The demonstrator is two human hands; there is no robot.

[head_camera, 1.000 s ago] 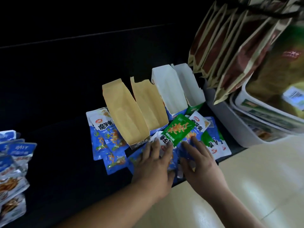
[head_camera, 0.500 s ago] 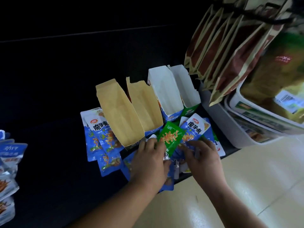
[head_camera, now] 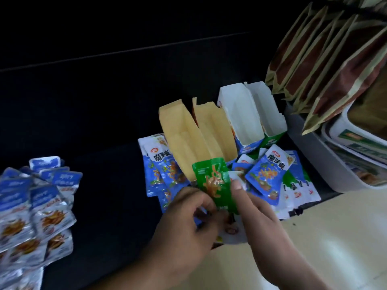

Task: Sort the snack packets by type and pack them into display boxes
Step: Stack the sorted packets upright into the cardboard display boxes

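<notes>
While left hand [head_camera: 184, 227] and right hand [head_camera: 261, 212] pinch it, green packet [head_camera: 213, 181], glossy, crinkled, orange strips pictured

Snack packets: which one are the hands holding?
The green packet, pinched between the left hand and right hand; the other packets lie in piles on the dark shelf.

The blue packet pile [head_camera: 35, 216] is blurred and cut by the edge; brown bags [head_camera: 326, 65] run off-frame.

Brown paper bags [head_camera: 326, 65] hang in a row at the upper right, over stacked white tubs [head_camera: 314, 164]; pale floor [head_camera: 335, 237] meets the dark counter [head_camera: 104, 101]
</notes>
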